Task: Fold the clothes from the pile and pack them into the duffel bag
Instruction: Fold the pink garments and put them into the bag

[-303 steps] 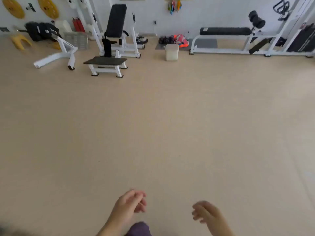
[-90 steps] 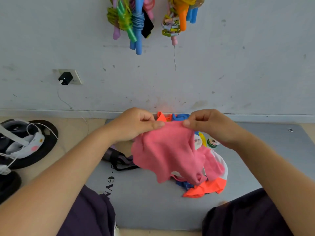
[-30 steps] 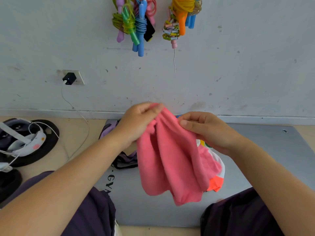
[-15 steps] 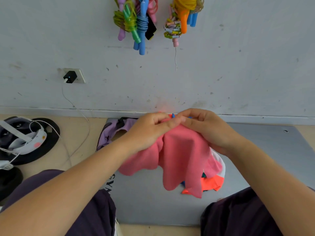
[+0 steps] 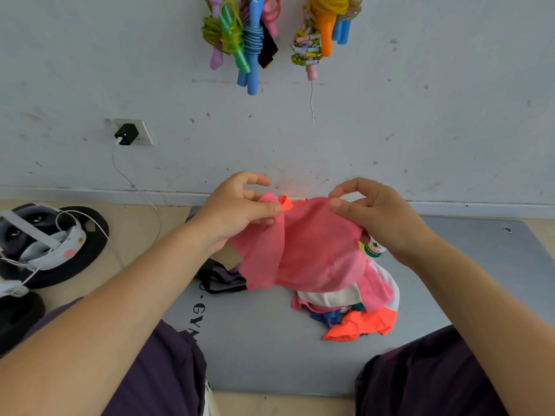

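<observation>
**Both hands holding pink garment up over clothes pile on gym mat**

Far left, a white headset [image 5: 45,244] with straps is lying on a black round object [image 5: 75,250] on the tan floor, a white cable [image 5: 132,187] running from it up to a black charger [image 5: 126,134] plugged into a wall socket. Left forearm is reaching in from bottom left over a dark purple trouser leg [image 5: 156,376].

Left hand [image 5: 237,210] is pinching the upper left edge of the pink garment [image 5: 303,250] between thumb and fingers, index finger lifted free above. A dark purple-black item with straps [image 5: 220,277], possibly the duffel bag but mostly hidden by the arm and the cloth, is lying on the mat's left edge just beside the garment.

Pink garment is hanging spread between the two hands, off the mat, its lower edge draping in front of the clothes pile [image 5: 354,310]. Pile is sitting on the grey gym mat [image 5: 258,349], centre-right, near the wall: pink, white, blue and neon orange pieces, the orange one nearest the person.

Above, coloured skipping ropes [image 5: 249,34] are hanging on the scuffed white wall in two bunches.

Right hand [image 5: 375,217] is gripping the garment's upper right edge, thumb on the front, fingers curled behind. A small green-and-white labelled container [image 5: 374,250] is peeking out just under that hand, beside the pile. Right forearm is running to bottom right over the other dark trouser leg [image 5: 426,382].
</observation>
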`<state>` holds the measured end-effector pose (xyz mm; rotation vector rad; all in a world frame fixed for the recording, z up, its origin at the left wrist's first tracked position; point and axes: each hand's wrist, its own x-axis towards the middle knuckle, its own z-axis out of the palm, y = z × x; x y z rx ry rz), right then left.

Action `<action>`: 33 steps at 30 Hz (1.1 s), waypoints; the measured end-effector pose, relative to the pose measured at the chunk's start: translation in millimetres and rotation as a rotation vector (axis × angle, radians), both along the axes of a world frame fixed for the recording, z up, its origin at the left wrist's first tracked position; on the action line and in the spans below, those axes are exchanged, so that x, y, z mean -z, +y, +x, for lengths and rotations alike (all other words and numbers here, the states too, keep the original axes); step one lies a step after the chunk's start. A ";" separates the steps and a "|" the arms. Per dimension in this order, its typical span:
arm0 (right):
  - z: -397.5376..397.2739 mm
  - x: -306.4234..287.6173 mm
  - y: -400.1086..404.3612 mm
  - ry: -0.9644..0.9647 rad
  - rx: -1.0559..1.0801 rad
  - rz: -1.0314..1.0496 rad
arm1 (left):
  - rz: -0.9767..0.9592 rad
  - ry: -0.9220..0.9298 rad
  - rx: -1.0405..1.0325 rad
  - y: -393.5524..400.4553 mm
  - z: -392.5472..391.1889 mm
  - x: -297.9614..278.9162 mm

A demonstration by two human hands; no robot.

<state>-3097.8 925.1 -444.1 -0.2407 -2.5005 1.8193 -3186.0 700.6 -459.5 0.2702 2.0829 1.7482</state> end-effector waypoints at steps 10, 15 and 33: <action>4.9 3.9 -13.8 -0.129 -0.404 -0.084 | 0.032 0.127 0.346 4.7 21.4 -15.6; 3.3 6.4 -10.2 -0.119 -0.352 -0.102 | -0.080 0.162 0.293 3.5 19.5 -15.0; 4.4 4.2 -15.0 -0.099 -0.323 -0.373 | 0.104 -0.025 0.075 10.0 19.8 -5.6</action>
